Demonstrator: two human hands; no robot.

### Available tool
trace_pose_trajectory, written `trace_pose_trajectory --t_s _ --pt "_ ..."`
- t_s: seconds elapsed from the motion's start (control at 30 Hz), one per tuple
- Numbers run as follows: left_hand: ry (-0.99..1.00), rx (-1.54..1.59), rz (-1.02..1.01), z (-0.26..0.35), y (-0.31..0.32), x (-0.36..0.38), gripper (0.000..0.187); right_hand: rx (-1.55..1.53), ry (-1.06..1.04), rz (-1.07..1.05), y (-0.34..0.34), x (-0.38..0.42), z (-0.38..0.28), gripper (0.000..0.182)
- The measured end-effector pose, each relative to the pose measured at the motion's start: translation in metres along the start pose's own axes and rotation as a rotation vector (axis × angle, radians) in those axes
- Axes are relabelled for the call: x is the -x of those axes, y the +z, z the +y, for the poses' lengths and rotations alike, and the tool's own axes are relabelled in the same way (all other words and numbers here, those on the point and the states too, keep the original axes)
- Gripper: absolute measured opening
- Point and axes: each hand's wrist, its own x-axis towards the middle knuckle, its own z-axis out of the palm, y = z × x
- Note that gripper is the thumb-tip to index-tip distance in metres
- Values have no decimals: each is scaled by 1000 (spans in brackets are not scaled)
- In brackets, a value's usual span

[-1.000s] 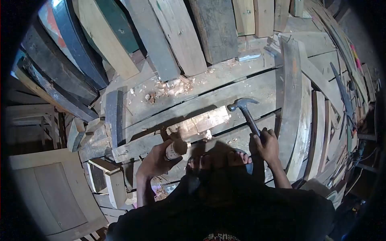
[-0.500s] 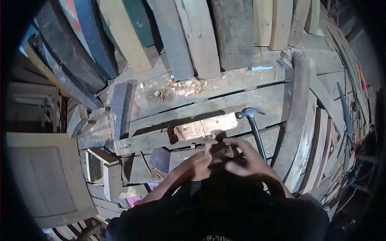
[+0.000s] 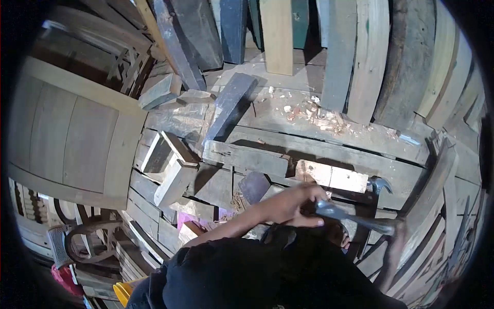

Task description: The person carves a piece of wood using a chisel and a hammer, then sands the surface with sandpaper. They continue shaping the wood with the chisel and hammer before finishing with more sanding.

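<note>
The left hand (image 3: 296, 203) is curled, its fingers closed over the end of a grey metal tool (image 3: 342, 213) that runs off toward 4 o'clock, where the right hand (image 3: 397, 238) shows only as a dim, blurred shape around the tool's far end; whether that hand is closed on it I cannot tell. Just beyond the left hand at 1 o'clock lies a pale fresh-cut wood block (image 3: 331, 176), set among weathered planks, and past it at 3 o'clock the curved claw of a hammer head (image 3: 380, 184) pokes up from the boards. At 10 o'clock from the left hand a dark flat chip of wood (image 3: 254, 186) rests in a gap, next to a thick grey plank (image 3: 246, 157). Farther out at 12 o'clock, pale wood shavings (image 3: 319, 116) are scattered below upright boards (image 3: 278, 36) leaning against the back. Well off at 9 o'clock stands a large panelled wooden frame (image 3: 72, 136).
</note>
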Motion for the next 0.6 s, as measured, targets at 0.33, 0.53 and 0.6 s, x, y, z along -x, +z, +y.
trace_pose_trajectory --t_s 0.33,0.53,0.6 --pt "-647 -625 364 -139 -11 147 54 -242 5 548 -8 -20 11 45" --pt "-754 -591 546 -151 13 156 88 -358 179 267 4 -33 53 54" --pt "-743 -626 556 -126 16 142 87 -329 187 219 16 -23 45 57"
